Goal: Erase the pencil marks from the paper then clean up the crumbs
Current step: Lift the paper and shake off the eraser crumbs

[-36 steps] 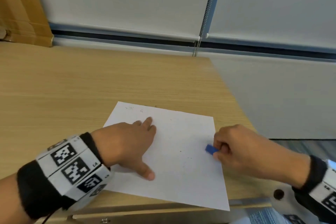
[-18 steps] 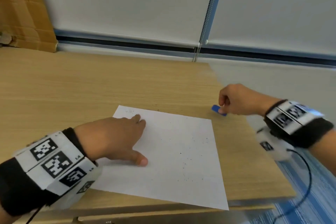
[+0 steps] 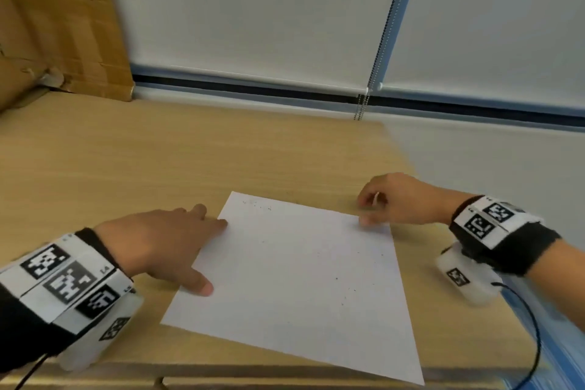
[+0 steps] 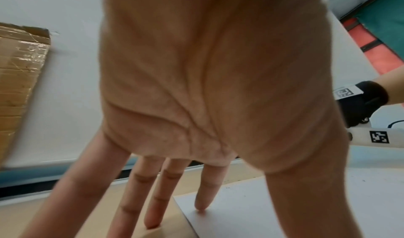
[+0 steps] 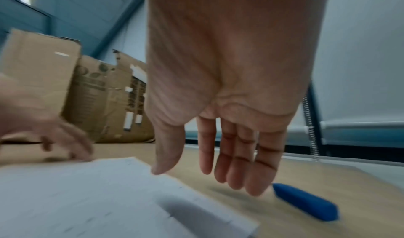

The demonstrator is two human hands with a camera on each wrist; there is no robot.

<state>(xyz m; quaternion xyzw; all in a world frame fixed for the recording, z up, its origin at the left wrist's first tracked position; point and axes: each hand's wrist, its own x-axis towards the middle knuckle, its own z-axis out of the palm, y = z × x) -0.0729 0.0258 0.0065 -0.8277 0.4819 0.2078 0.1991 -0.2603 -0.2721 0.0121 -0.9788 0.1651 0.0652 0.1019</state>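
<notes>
The paper (image 3: 294,275) is laid flat on the wooden table (image 3: 126,168), near its front edge, and is pinned at the left side by the left hand (image 3: 158,244), fingers spread and relaxed, probably so the thin sheet can't slide. Dark crumbs (image 3: 343,291) are scattered over its smooth white surface. The right hand (image 3: 392,199) is held empty, fingers loose, at the far right corner. A blue wedge-shaped eraser (image 5: 306,202) is parked on the table just beside it.
</notes>
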